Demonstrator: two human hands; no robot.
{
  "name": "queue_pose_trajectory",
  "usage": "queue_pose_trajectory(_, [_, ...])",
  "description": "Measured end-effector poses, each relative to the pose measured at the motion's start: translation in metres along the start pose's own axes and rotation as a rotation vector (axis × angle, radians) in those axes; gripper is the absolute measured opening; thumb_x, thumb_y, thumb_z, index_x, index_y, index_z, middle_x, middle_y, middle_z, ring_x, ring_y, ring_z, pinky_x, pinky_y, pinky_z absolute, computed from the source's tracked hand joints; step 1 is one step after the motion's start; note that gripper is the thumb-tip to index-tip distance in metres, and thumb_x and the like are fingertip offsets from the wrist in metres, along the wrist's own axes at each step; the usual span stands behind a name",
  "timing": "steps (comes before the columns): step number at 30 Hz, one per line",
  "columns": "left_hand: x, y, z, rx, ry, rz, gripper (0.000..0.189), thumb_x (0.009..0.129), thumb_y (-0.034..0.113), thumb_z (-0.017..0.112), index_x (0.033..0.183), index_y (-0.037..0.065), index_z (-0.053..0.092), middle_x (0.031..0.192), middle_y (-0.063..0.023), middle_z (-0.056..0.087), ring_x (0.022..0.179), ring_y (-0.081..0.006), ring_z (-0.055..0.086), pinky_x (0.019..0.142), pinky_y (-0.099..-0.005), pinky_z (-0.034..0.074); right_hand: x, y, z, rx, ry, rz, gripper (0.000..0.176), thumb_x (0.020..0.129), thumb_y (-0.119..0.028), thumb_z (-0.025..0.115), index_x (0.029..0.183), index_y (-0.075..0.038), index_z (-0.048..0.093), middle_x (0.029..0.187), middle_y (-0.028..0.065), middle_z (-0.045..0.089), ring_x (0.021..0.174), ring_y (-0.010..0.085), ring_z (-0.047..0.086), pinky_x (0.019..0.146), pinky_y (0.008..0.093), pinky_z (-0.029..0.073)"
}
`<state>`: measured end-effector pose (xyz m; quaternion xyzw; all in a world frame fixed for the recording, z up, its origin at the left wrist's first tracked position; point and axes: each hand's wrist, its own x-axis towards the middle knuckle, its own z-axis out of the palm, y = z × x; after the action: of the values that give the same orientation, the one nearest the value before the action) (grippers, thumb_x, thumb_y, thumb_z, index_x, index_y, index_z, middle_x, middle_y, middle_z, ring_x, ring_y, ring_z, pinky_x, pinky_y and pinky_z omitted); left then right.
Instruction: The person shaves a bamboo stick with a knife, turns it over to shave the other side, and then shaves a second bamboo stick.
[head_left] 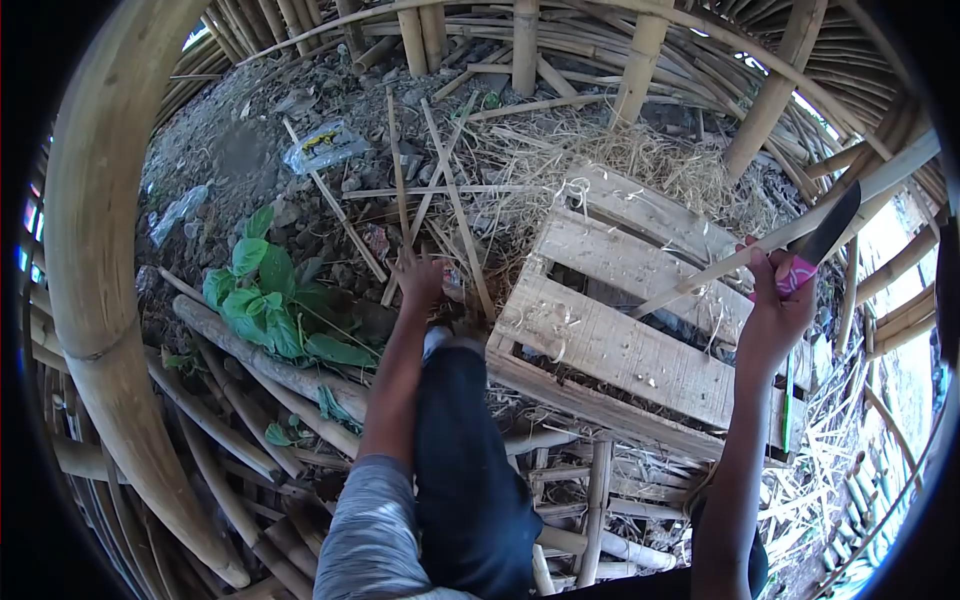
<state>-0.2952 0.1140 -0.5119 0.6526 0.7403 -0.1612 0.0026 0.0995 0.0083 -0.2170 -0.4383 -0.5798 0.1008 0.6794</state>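
Both hands sit by the wooden pallet (610, 345): right hand (775, 305) fisted on a pink-handled knife (828, 228) above its right edge; left hand (420, 282) on bamboo strips (462, 225) just left, grip unclear. Angle the knife away from the reaching arm.

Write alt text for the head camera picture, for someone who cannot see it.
Seen from above, a person's right hand grips a knife with a pink handle, while the left hand reaches down to thin bamboo strips on the ground. A wooden pallet lies between them, a leafy plant to the left.
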Motion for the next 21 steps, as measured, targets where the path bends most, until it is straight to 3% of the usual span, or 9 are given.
queue_pose_trajectory(2, [0.008,0.000,-0.022,-0.772,0.704,0.060,0.048,0.091,0.034,0.046,0.133,0.010,0.044,0.138,-0.0145,0.043,0.131,-0.0305,0.036,0.102,-0.0572,0.031,-0.003,0.005,-0.006,0.037,0.023,0.000,0.021,0.086,0.001,0.062,0.082,-0.009,0.043,0.080,0.0009,0.058,0.091,0.0195,0.067,0.054,0.0175,0.037])
queue_pose_trajectory(3, [0.007,-0.009,-0.007,-0.770,0.707,0.062,0.048,0.091,0.034,0.046,0.133,0.010,0.044,0.138,-0.0145,0.043,0.131,-0.0305,0.036,0.102,-0.0572,0.031,-0.003,0.002,-0.006,0.038,0.025,-0.001,0.021,0.086,0.001,0.062,0.082,-0.009,0.043,0.080,0.0009,0.058,0.091,0.0195,0.067,0.054,0.0175,0.037])
queue_pose_trajectory(5, [-0.004,-0.039,0.041,0.119,0.106,0.798,0.047,0.092,0.037,0.043,0.132,0.012,0.045,0.138,-0.0131,0.043,0.131,-0.0307,0.036,0.100,-0.0608,0.031,-0.004,-0.009,-0.006,-0.147,0.064,0.159,0.021,0.085,0.008,0.059,0.082,-0.004,0.042,0.083,0.0054,0.055,0.088,0.0201,0.066,0.076,0.0290,0.053])
queue_pose_trajectory(7, [-0.041,-0.053,-0.006,0.060,0.468,-0.147,0.044,0.091,0.034,0.044,0.130,0.012,0.046,0.135,-0.0141,0.045,0.127,-0.0300,0.041,0.099,-0.0588,0.033,-0.002,-0.003,-0.005,-0.074,0.027,0.081,0.020,0.085,0.008,0.059,0.082,-0.004,0.043,0.082,0.0055,0.055,0.088,0.0197,0.065,0.077,0.0288,0.053])
queue_pose_trajectory(9, [0.022,-0.086,0.025,-0.016,0.401,-0.346,0.043,0.091,0.033,0.045,0.129,0.013,0.047,0.136,-0.0148,0.044,0.126,-0.0265,0.043,0.103,-0.0549,0.031,-0.003,-0.006,-0.009,-0.013,-0.021,0.051,0.020,0.085,0.008,0.059,0.082,-0.003,0.043,0.081,0.0054,0.054,0.089,0.0196,0.065,0.078,0.0297,0.053])
queue_pose_trajectory(14, [-0.035,-0.032,0.006,-0.861,0.656,0.505,0.048,0.091,0.030,0.048,0.132,0.007,0.042,0.136,-0.0135,0.045,0.114,-0.0251,0.053,0.087,-0.0513,0.044,-0.007,-0.010,-0.007,-0.034,0.013,0.088,0.023,0.084,0.009,0.059,0.080,-0.004,0.040,0.082,0.0054,0.053,0.090,0.0211,0.065,0.080,0.0316,0.052])
queue_pose_trajectory(17, [-0.069,-0.073,0.015,0.007,0.432,0.541,0.054,0.093,0.034,0.046,0.138,0.006,0.035,0.143,-0.0127,0.037,0.127,-0.0276,0.042,0.098,-0.0495,0.037,-0.008,-0.007,-0.012,-0.051,-0.009,0.047,0.024,0.084,0.009,0.059,0.080,-0.005,0.040,0.082,0.0056,0.054,0.090,0.0206,0.065,0.080,0.0315,0.052])
queue_pose_trajectory(18, [-0.053,-0.069,0.001,-0.240,0.568,-0.130,0.059,0.094,0.039,0.042,0.141,0.006,0.031,0.149,-0.0130,0.027,0.136,-0.0309,0.027,0.107,-0.0494,0.025,-0.005,-0.009,-0.012,-0.050,-0.001,0.035,0.024,0.084,0.009,0.059,0.080,-0.005,0.040,0.082,0.0056,0.054,0.090,0.0206,0.065,0.080,0.0315,0.052])
queue_pose_trajectory(21, [-0.005,-0.108,-0.031,-0.906,0.879,-0.403,0.056,0.096,0.031,0.038,0.145,0.009,0.021,0.149,-0.0177,0.021,0.139,-0.0324,0.018,0.108,-0.0565,0.015,-0.007,-0.015,-0.011,-0.085,-0.011,-0.057,0.021,0.085,0.002,0.062,0.077,-0.009,0.046,0.073,-0.0024,0.054,0.065,0.0037,0.055,0.049,0.0185,0.031])
